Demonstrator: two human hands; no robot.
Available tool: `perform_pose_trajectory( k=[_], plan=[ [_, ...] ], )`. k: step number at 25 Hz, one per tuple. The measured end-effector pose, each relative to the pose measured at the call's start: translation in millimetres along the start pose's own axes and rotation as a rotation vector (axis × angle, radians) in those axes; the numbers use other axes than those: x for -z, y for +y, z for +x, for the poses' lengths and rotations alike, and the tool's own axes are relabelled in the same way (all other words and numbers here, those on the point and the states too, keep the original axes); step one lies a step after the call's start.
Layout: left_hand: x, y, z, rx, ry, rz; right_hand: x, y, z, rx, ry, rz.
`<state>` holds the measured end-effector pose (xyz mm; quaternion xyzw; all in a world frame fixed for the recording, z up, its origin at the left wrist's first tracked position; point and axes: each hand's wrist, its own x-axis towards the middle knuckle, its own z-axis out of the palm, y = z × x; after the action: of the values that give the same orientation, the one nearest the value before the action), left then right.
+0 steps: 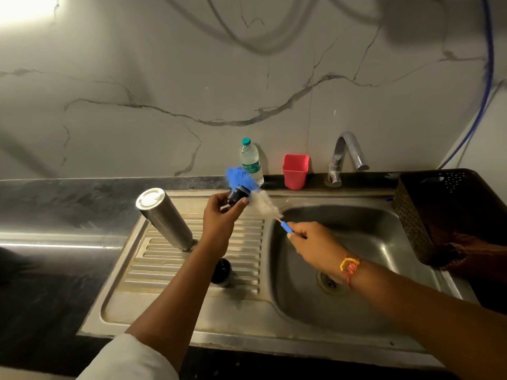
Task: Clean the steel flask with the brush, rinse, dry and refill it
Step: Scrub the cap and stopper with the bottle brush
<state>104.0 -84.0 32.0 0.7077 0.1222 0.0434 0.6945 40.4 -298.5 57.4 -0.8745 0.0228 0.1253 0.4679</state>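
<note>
I see the steel flask (164, 219) standing on the drainboard (153, 267), left of both hands and untouched. Glare washes out its top end, so I can't tell base from mouth. Left hand (219, 218) pinches a small black stopper (238, 195), half hidden by fingers. Brush (264, 205) lies against it; through or behind, can't tell. Right hand (312, 246) grips the brush's blue handle, mostly covered. Black lid (222, 271) sits partly under the left forearm. Far edge: water bottle (251, 161), red cup (295, 171), tap (347, 157). Brown basket (444, 212) on the right, cut off.
</note>
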Motion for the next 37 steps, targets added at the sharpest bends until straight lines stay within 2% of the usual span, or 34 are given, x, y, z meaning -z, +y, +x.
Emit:
perform_pose_trajectory(
  k=[4, 8, 12, 16, 21, 24, 28, 37],
  plan=[
    [1, 0, 1, 0.187, -0.012, -0.415, -20, 4, -13, -0.026, -0.034, 0.203],
    [1, 0, -6, 0.216, -0.124, -0.363, -26, -1, -1, -0.118, -0.003, 0.376],
    [11, -1, -2, 0.241, -0.074, -0.456, -42, -6, -3, -0.112, -0.04, 0.44],
    [22, -3, -11, 0.259, -0.189, -0.313, -41, -3, 4, -0.146, -0.007, 0.416],
    [69, -15, -26, 0.177, -0.02, -0.235, -63, 11, -3, -0.115, -0.001, 0.406],
    [102, -35, -45, 0.106, 0.073, -0.028, -77, 18, -9, -0.079, -0.01, 0.329],
    [133, -72, -64, 0.169, 0.195, 0.195, -90, 22, -11, -0.058, 0.016, 0.208],
    [142, -105, -58, 0.173, 0.094, 0.504, -121, 21, -17, -0.073, 0.026, 0.063]
  ],
)
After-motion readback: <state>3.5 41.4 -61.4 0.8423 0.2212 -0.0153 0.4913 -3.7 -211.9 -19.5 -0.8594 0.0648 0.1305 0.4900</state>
